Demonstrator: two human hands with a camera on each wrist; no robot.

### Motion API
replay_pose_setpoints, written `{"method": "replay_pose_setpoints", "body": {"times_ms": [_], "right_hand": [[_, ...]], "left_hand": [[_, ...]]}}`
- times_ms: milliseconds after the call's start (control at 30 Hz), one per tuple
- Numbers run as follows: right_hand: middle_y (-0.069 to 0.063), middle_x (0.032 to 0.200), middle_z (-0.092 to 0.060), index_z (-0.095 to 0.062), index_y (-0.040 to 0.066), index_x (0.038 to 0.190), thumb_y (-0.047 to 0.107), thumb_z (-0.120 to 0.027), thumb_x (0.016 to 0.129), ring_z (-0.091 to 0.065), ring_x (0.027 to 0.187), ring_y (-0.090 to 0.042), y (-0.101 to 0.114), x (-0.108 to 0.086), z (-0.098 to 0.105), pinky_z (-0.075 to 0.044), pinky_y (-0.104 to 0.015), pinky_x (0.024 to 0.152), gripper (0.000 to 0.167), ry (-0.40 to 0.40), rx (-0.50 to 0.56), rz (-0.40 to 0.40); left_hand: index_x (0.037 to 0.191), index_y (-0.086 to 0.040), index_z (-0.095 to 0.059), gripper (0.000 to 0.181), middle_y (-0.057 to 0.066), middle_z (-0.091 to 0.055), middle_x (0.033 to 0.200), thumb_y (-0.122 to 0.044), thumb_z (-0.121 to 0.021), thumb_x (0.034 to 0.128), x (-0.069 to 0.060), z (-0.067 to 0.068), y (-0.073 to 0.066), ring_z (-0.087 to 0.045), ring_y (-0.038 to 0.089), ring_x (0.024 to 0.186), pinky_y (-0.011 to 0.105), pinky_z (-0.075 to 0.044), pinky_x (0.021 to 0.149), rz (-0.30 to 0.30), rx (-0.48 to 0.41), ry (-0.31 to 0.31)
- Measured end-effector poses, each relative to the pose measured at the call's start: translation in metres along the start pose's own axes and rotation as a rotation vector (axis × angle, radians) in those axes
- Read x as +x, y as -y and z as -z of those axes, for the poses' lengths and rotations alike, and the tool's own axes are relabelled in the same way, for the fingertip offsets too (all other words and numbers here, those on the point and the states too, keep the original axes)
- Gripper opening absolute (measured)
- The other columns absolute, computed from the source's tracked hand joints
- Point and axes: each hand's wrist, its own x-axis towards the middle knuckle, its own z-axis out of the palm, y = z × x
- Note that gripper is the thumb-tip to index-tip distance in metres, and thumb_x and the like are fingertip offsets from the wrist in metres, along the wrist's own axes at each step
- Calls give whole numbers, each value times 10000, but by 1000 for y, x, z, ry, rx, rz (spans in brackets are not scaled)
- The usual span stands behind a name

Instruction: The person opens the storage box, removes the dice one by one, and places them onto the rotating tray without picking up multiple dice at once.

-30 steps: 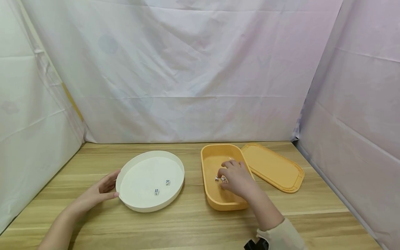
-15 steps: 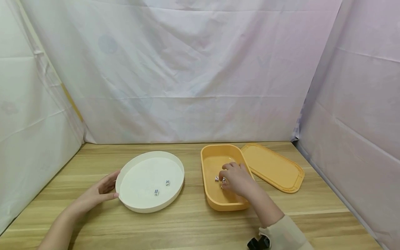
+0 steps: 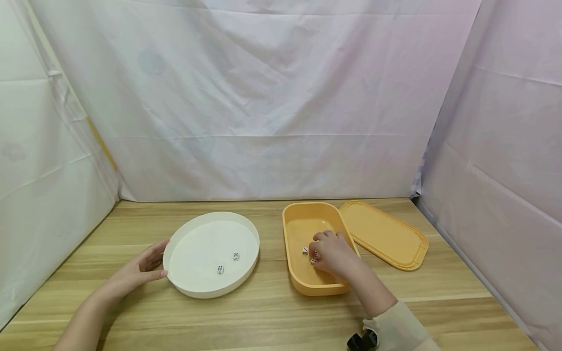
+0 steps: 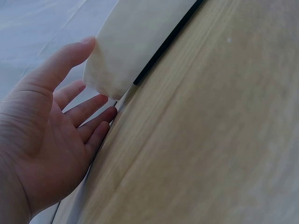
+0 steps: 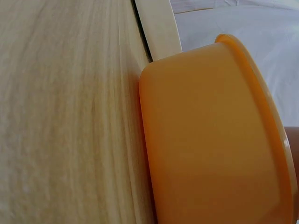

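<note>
In the head view, my left hand (image 3: 136,273) rests at the left rim of a round white tray (image 3: 193,285). In the left wrist view its thumb touches the tray wall (image 4: 135,42), and the fingers are loosely extended beside it. Two white dice lie in the tray, a nearer die (image 3: 220,269) and a farther die (image 3: 236,256). My right hand (image 3: 334,254) reaches inside an orange rectangular box (image 3: 303,287), with fingers and thumb curled round several small dice (image 3: 316,256). Another die (image 3: 305,250) lies just left of the fingertips. The box wall (image 5: 210,135) hides this grasp in the right wrist view.
An orange lid (image 3: 386,236) lies flat on the wooden table (image 3: 263,321), right of the box and against its side. White cloth (image 3: 263,97) hangs behind the table and along both sides.
My right hand has lowered slightly in the box, and its fingers and thumb have drawn in round the dice. The left hand and tray stay in place.
</note>
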Motion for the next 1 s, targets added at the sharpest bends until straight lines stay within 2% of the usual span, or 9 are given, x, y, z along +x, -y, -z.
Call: {"method": "replay_pose_setpoints", "body": {"times_ms": [433,733,1000], "right_hand": [[-77,1150,-605,-630,260,743,231,-817,765,-485,1139,-338,1,2,1,-320,-617,936,190,-5,-17,7],[-68,1130,-609,-651,238,770,216,-820,755,-495,1122,-330,4,2,12,-352,-585,906,171,-42,-48,27],[-89,1155,-600,-643,230,782,215,-816,767,-487,1138,-353,9,3,24,-338,-627,916,174,-58,-23,49]], "left_hand": [[1505,24,-174,730,313,-222,1487,-43,-613,926,-1,0,0,-381,-96,1194,123,-360,927,-3,-12,2],[1497,49,-163,736,329,-204,1486,-34,-614,921,1,0,0,-376,-106,1191,107,-343,929,-5,-17,3],[1495,51,-167,735,339,-208,1478,-32,-616,919,0,-1,1,-384,-106,1183,105,-344,923,-10,-6,-3]]}}
